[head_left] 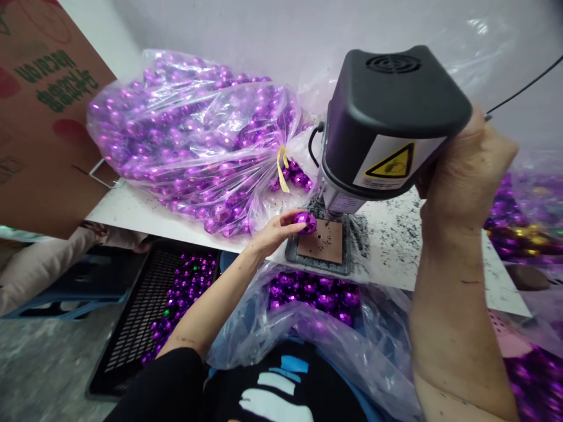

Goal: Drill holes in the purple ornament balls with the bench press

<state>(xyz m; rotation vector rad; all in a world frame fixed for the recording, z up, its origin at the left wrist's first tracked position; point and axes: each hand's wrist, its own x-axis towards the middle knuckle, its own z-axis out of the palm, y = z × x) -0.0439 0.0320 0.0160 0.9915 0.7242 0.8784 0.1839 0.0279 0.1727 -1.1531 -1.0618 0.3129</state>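
My left hand pinches a shiny purple faceted ball between thumb and fingers. The ball is held over the left edge of a brown square board with small holes, lying on the metal base of a small bench drill press. The press's lower end hangs just behind and right of the ball. At the far right side of its black housing, my right hand is curled; the housing hides the fingers and whatever they grip. Dark shavings lie around the base.
A tied clear bag of purple balls lies on the white table. An opened plastic bag with more balls is at my lap. A black crate stands lower left beside another person's sleeve. A cardboard box is at left.
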